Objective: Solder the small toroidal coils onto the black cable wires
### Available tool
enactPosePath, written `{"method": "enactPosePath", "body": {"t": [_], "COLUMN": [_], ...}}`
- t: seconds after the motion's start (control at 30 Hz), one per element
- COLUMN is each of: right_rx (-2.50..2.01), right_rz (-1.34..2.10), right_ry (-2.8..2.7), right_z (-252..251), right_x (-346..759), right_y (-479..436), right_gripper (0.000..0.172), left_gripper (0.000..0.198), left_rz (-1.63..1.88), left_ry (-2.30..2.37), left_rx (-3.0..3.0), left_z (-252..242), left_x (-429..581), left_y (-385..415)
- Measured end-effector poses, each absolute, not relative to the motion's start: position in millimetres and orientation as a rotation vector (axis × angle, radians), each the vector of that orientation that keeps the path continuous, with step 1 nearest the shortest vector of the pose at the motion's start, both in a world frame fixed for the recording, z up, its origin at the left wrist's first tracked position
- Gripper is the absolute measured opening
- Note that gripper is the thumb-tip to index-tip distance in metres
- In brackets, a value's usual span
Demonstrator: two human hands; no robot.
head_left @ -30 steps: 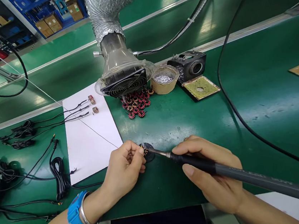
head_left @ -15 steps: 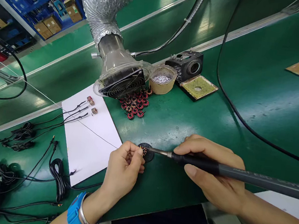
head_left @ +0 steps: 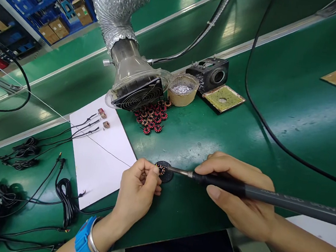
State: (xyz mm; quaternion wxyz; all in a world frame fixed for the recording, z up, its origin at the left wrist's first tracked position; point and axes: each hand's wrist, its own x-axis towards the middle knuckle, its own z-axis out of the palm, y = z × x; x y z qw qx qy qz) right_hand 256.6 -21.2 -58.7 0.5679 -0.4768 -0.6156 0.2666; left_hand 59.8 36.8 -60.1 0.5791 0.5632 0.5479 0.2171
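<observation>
My right hand (head_left: 243, 195) grips a soldering iron (head_left: 292, 203) like a pen, its tip pointing left at a small wire-wound ring coil (head_left: 161, 170). That coil sits on a round black pad (head_left: 167, 177) on the green bench. My left hand (head_left: 138, 185) is closed in a pinch at the coil's left side. Into its fingers runs a thin solder wire (head_left: 101, 146) from the upper left. The fingertips partly cover the coil, and whether they also grip it I cannot tell.
A fume extractor hood (head_left: 139, 86) hangs over a pile of red-and-black ring coils (head_left: 152, 118). Behind stand a tub (head_left: 183, 99) of silvery bits and an iron stand (head_left: 213, 74) with a yellow sponge (head_left: 223, 98). White paper (head_left: 102, 167) and black cables (head_left: 65, 203) lie left.
My left hand has shifted very slightly left, so a little more of the ring coil shows. The soldering iron stays at nearly the same spot.
</observation>
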Motion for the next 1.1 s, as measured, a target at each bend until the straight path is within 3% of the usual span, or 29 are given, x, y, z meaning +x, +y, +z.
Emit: {"method": "enactPosePath", "body": {"t": [1.1], "right_rx": [-1.118], "right_rz": [0.613], "right_ry": [-1.433], "right_z": [-54], "right_x": [255], "right_y": [-23], "right_gripper": [0.018], "left_gripper": [0.026], "left_rz": [0.469], "left_ry": [1.268], "left_rx": [1.439], "left_z": [-61], "left_x": [59], "left_y": [35]}}
